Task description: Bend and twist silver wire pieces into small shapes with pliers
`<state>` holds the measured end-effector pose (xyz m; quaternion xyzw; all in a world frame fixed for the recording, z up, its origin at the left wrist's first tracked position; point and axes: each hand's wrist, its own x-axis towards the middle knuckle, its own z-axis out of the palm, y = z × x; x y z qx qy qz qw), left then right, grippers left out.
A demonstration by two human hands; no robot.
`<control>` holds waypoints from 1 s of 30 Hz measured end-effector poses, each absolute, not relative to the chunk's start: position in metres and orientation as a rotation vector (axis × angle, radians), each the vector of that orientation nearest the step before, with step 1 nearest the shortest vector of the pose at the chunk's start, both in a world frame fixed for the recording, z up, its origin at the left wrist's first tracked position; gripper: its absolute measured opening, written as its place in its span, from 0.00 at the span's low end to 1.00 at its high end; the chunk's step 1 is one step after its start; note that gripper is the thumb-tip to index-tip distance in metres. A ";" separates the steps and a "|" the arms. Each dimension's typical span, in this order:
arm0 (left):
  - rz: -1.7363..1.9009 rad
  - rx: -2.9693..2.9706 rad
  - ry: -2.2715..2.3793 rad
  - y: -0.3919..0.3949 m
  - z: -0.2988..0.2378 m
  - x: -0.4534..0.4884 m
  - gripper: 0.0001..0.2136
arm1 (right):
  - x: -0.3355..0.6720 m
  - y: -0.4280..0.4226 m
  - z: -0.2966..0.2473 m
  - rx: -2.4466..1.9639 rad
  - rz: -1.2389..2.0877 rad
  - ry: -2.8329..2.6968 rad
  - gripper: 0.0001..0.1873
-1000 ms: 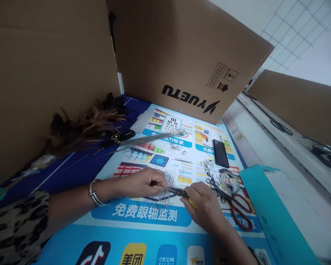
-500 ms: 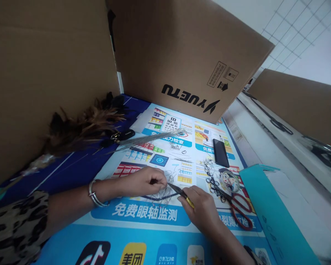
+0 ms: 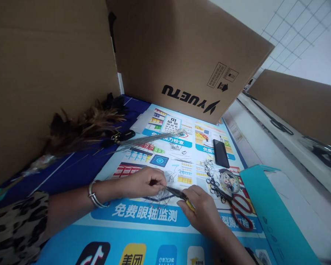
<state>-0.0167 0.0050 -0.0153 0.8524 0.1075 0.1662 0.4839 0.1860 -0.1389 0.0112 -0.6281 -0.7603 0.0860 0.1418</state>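
Note:
My right hand [image 3: 200, 209] is wrapped round the yellow handles of a pair of pliers [image 3: 177, 192]. The dark jaws point left and reach the fingertips of my left hand [image 3: 146, 181]. Those left fingers are pinched together on what looks like a thin wire, mostly hidden by the hand. Several bent wire pieces [image 3: 158, 200] lie on the printed sheet just below the left hand. Farther back, a bundle of long straight wires [image 3: 154, 137] stretches across the sheet.
Red-handled scissors [image 3: 241, 211] lie right of my right hand, beside black wire loops [image 3: 215, 184] and a round tape roll [image 3: 231, 181]. A black phone [image 3: 221, 153] and teal box [image 3: 276, 209] are to the right. Brown feathers [image 3: 82, 123] lie left; a cardboard box [image 3: 182, 55] stands behind.
The pliers' jaws have shifted slightly left and down, right up to the left fingertips. My left hand has barely moved.

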 end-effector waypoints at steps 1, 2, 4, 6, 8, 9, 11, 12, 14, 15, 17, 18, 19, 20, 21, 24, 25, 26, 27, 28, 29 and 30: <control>0.418 2.092 0.268 0.005 -0.015 -0.016 0.08 | 0.186 -0.139 0.012 -1.809 0.230 -2.205 0.09; 0.430 2.106 0.274 0.004 -0.015 -0.016 0.08 | 0.185 -0.139 0.012 -1.806 0.208 -2.216 0.09; 0.451 2.120 0.294 0.003 -0.015 -0.015 0.08 | 0.184 -0.140 0.014 -1.803 0.153 -2.236 0.10; 0.449 2.119 0.310 0.002 -0.014 -0.015 0.08 | 0.182 -0.140 0.015 -1.819 0.101 -2.255 0.09; 0.440 2.112 0.320 0.002 -0.013 -0.015 0.08 | 0.180 -0.141 0.016 -1.835 0.043 -2.274 0.09; 0.437 2.107 0.324 0.001 -0.012 -0.015 0.08 | 0.179 -0.141 0.017 -1.840 0.010 -2.285 0.09; 0.435 2.090 0.331 0.001 -0.011 -0.015 0.07 | 0.177 -0.142 0.017 -1.853 -0.056 -2.307 0.08; 0.435 2.079 0.338 0.000 -0.010 -0.015 0.07 | 0.176 -0.142 0.016 -1.861 -0.086 -2.316 0.08; 0.429 2.054 0.352 0.000 -0.009 -0.015 0.07 | 0.175 -0.143 0.016 -1.876 -0.128 -2.332 0.08; 0.427 2.045 0.362 -0.001 -0.009 -0.015 0.07 | 0.174 -0.143 0.016 -1.884 -0.143 -2.339 0.08; 0.423 2.032 0.375 -0.001 -0.009 -0.015 0.07 | 0.173 -0.144 0.016 -1.895 -0.167 -2.351 0.08; 0.426 2.028 0.378 -0.002 -0.009 -0.015 0.07 | 0.173 -0.144 0.016 -1.900 -0.177 -2.354 0.08; 0.432 2.026 0.379 -0.002 -0.009 -0.015 0.07 | 0.173 -0.144 0.016 -1.901 -0.184 -2.358 0.08; 0.437 2.022 0.378 -0.002 -0.010 -0.015 0.07 | 0.172 -0.144 0.015 -1.900 -0.191 -2.359 0.07; 0.442 2.019 0.377 -0.002 -0.010 -0.015 0.07 | 0.172 -0.144 0.015 -1.899 -0.194 -2.359 0.07; 0.451 2.009 0.386 -0.002 -0.012 -0.014 0.07 | 0.171 -0.143 0.014 -1.895 -0.207 -2.353 0.07; 0.449 2.005 0.389 -0.002 -0.013 -0.014 0.07 | 0.171 -0.143 0.014 -1.894 -0.208 -2.352 0.07; 0.449 2.001 0.391 -0.001 -0.013 -0.014 0.07 | 0.171 -0.144 0.014 -1.898 -0.205 -2.351 0.07; 0.448 1.996 0.394 -0.001 -0.014 -0.014 0.07 | 0.170 -0.144 0.014 -1.901 -0.201 -2.352 0.07; 0.442 1.992 0.395 -0.001 -0.014 -0.014 0.07 | 0.170 -0.144 0.013 -1.905 -0.195 -2.353 0.06; 0.438 1.989 0.394 -0.001 -0.014 -0.014 0.07 | 0.170 -0.144 0.013 -1.911 -0.190 -2.353 0.06; 0.434 1.989 0.393 -0.001 -0.014 -0.014 0.07 | 0.170 -0.144 0.012 -1.913 -0.187 -2.352 0.06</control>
